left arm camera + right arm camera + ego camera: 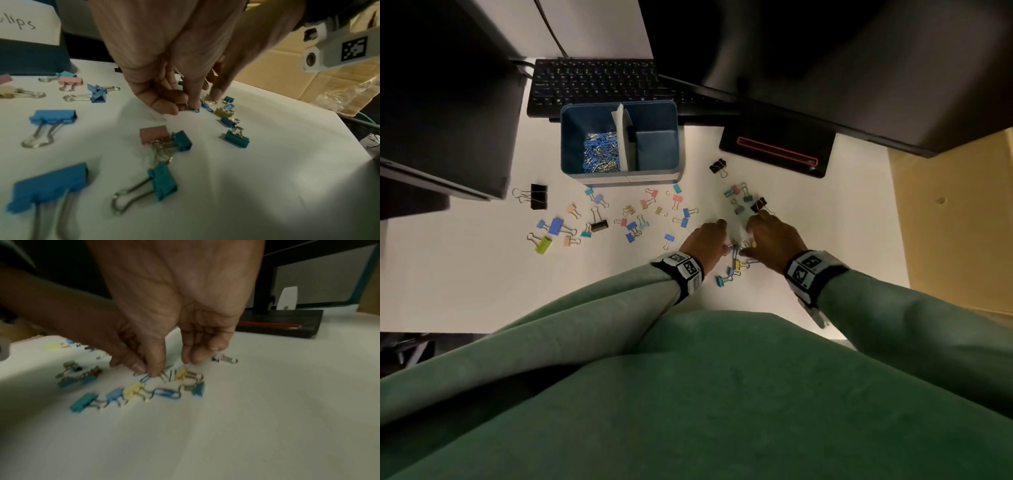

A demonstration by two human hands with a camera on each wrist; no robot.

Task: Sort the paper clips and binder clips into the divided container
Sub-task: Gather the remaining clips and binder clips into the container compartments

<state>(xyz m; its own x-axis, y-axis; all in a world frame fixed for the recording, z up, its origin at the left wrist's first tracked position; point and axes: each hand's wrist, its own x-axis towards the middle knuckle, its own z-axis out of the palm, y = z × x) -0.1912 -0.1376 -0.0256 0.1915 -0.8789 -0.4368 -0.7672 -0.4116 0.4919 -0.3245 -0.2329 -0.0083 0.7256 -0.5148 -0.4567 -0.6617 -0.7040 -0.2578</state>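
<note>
Blue divided container (619, 173) sat upright, left compartment holding blue and silver paper clips (601, 151). Coloured binder clips (631, 226) lay scattered across the table; a blue paper clip (167, 393) lay flat among them.

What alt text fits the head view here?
Both hands, left hand and right hand, pick at small clips on a white desk. Colored binder clips lie scattered before a blue divided container holding paper clips.

Label (24, 24) cut off — reads "lips" (rest unseen).
</note>
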